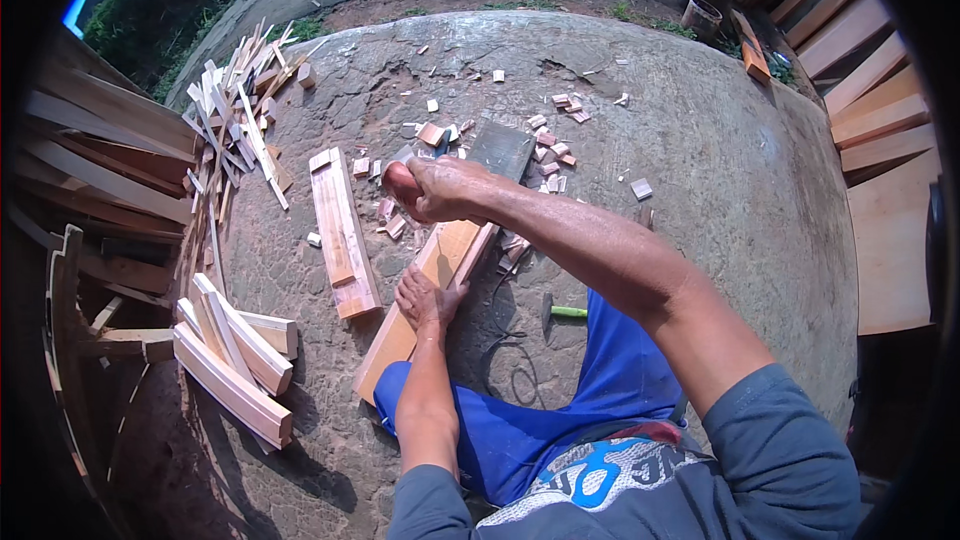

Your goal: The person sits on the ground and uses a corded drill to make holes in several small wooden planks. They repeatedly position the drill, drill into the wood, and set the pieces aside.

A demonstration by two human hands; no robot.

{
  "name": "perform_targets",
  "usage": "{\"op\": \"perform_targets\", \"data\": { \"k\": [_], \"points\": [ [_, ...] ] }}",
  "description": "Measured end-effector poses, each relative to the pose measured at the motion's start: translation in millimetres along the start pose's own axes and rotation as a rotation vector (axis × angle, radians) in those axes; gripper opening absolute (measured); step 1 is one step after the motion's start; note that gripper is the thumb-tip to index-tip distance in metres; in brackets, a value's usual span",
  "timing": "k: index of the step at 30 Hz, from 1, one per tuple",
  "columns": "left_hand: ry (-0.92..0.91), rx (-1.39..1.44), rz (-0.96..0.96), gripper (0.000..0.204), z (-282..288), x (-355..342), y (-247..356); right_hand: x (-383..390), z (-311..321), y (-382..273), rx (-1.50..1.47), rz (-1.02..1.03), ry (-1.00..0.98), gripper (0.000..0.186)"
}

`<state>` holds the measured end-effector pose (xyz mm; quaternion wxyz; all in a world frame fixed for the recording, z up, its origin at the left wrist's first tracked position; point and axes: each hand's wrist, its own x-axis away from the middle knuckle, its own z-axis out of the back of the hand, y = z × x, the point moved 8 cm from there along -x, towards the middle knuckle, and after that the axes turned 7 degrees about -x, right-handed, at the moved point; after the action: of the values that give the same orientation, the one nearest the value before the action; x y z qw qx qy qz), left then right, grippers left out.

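Note:
My left hand (425,298) is closed over a long wooden plank (388,348), thumb on one side and fingers on the other. The plank lies slanting away from my left knee. Above its far end, my right hand (448,188) is closed round a tool with a rounded reddish-brown wooden part (403,187); the rest of that tool is hidden by the hand. Beyond the plank lies a flat dark grey slab (502,148). Left of the plank rests another thick wooden piece (342,235) with a raised block at each end.
Small wood offcuts (548,152) are scattered on the cracked concrete (700,210). A green-handled hammer (568,311) and a dark cable (510,340) lie by my legs. Curved wooden pieces (235,365) and a pile of thin strips (240,125) are on the left; boards (885,125) lean at right.

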<state>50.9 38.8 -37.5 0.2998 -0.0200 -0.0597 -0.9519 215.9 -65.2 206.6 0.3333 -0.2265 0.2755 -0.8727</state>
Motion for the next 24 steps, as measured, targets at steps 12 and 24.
{"op": "perform_targets", "data": {
  "k": [12, 24],
  "points": [
    [0.155, -0.152, -0.187, 0.139, -0.1, 5.4, 1.7, 106.4, 32.8, 59.8, -0.396, -0.027, 0.244, 0.063],
    [-0.717, 0.763, -0.229, 0.112, 12.7, -36.5, 7.6, 200.9, 30.8, 160.9, -0.698, -0.100, 0.556, 0.083]
  ]
}}
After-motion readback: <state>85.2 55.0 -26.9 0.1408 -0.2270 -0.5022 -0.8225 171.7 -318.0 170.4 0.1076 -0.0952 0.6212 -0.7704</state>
